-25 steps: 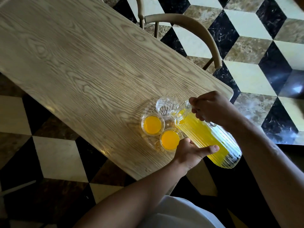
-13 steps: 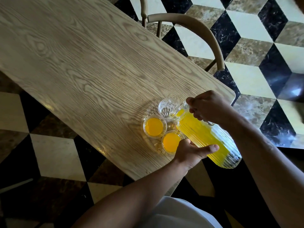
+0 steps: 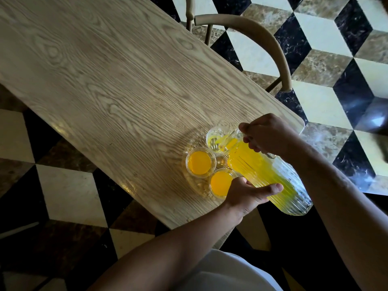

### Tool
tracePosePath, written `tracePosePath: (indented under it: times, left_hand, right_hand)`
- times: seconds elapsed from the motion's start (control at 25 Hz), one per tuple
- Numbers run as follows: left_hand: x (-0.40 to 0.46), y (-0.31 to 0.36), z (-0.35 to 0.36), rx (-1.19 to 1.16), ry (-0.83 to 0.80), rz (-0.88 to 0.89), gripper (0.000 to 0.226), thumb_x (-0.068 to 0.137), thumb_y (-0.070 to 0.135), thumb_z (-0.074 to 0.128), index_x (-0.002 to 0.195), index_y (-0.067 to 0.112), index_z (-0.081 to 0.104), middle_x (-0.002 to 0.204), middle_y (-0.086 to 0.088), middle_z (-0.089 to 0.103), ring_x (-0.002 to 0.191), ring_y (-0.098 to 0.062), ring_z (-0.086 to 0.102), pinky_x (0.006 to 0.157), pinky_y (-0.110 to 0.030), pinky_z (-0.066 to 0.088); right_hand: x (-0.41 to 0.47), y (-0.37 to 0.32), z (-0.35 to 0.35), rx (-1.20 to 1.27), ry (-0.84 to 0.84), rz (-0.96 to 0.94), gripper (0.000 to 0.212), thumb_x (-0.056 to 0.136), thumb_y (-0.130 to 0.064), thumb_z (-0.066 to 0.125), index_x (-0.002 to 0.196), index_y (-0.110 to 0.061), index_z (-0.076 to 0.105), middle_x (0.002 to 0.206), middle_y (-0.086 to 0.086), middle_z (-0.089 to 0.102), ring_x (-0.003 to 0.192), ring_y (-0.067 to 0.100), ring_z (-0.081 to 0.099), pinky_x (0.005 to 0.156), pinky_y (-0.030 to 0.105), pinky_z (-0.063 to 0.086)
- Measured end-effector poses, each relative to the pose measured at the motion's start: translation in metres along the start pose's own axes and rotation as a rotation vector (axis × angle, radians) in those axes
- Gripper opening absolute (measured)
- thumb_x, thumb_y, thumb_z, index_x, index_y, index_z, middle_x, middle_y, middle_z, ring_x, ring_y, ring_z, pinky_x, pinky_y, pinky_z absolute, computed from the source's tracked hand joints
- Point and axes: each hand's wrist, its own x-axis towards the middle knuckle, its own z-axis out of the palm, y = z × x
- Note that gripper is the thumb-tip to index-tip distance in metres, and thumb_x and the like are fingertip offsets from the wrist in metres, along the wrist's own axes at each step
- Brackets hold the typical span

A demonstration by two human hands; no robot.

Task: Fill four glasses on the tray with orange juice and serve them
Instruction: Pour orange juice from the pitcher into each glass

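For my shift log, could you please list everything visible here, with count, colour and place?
filled glasses: two, clear with orange juice, on the tray's near-left side
third glass: one, clear, juice entering, at the pitcher's spout
pitcher: one, ribbed clear glass, yellow-orange juice, tilted over the tray
tray: one, clear glass, near the table's corner
table: one, light wood
chair: one, tan, beyond the table
floor: black, cream, brown tiles
left hand: supports the pitcher's body
right hand: grips its handle

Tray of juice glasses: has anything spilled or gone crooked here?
No spill shows. The ribbed glass pitcher is tilted on purpose, right hand at its handle, left hand under its body, pouring into the far clear glass. Two full glasses stand upright on the round glass tray. A fourth glass is hidden.
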Motion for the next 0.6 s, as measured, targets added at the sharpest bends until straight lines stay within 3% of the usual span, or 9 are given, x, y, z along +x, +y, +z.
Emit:
tracePosePath:
  times: [0.12, 0.28, 0.4, 0.6]
  left_hand:
    - [0.0018, -0.0015, -0.0012, 0.004, 0.014, -0.011, 0.072, 0.041, 0.052, 0.099, 0.068, 0.024, 0.039, 0.044, 0.016, 0.038, 0.058, -0.007, 0.055, 0.095, -0.063, 0.059]
    - [0.005, -0.0044, -0.0029, -0.006, 0.025, -0.023, 0.086, 0.024, 0.067, 0.099, 0.068, 0.024, 0.039, 0.048, 0.014, 0.037, 0.058, -0.009, 0.057, 0.097, -0.066, 0.057]
    - [0.0017, -0.0012, -0.002, -0.041, 0.002, -0.023, 0.086, 0.024, 0.066, 0.098, 0.07, 0.023, 0.04, 0.049, 0.015, 0.038, 0.061, -0.006, 0.06, 0.095, -0.061, 0.06]
    - [-0.0014, 0.004, 0.0005, -0.125, -0.008, -0.029, 0.081, 0.03, 0.056, 0.098, 0.074, 0.02, 0.041, 0.052, 0.015, 0.04, 0.081, -0.021, 0.055, 0.093, -0.051, 0.064]
  right_hand:
    - [0.0018, -0.0001, 0.002, -0.037, 0.013, 0.001, 0.046, 0.097, -0.037, 0.061, 0.062, -0.009, 0.07, 0.06, 0.009, 0.069, 0.054, 0.025, 0.062, 0.061, 0.038, 0.052]
    - [0.0049, 0.0011, 0.0038, -0.001, 0.005, 0.021, 0.046, 0.096, -0.036, 0.063, 0.059, -0.009, 0.068, 0.068, 0.016, 0.072, 0.057, 0.029, 0.062, 0.062, 0.042, 0.052]
    - [0.0038, -0.0009, 0.0037, -0.019, 0.003, 0.028, 0.045, 0.097, -0.036, 0.063, 0.062, -0.007, 0.069, 0.065, 0.015, 0.071, 0.056, 0.028, 0.062, 0.061, 0.04, 0.052]
    - [0.0041, -0.0052, 0.0046, -0.049, 0.0, 0.038, 0.045, 0.098, -0.036, 0.061, 0.063, -0.007, 0.069, 0.063, 0.01, 0.069, 0.055, 0.024, 0.061, 0.061, 0.037, 0.051]
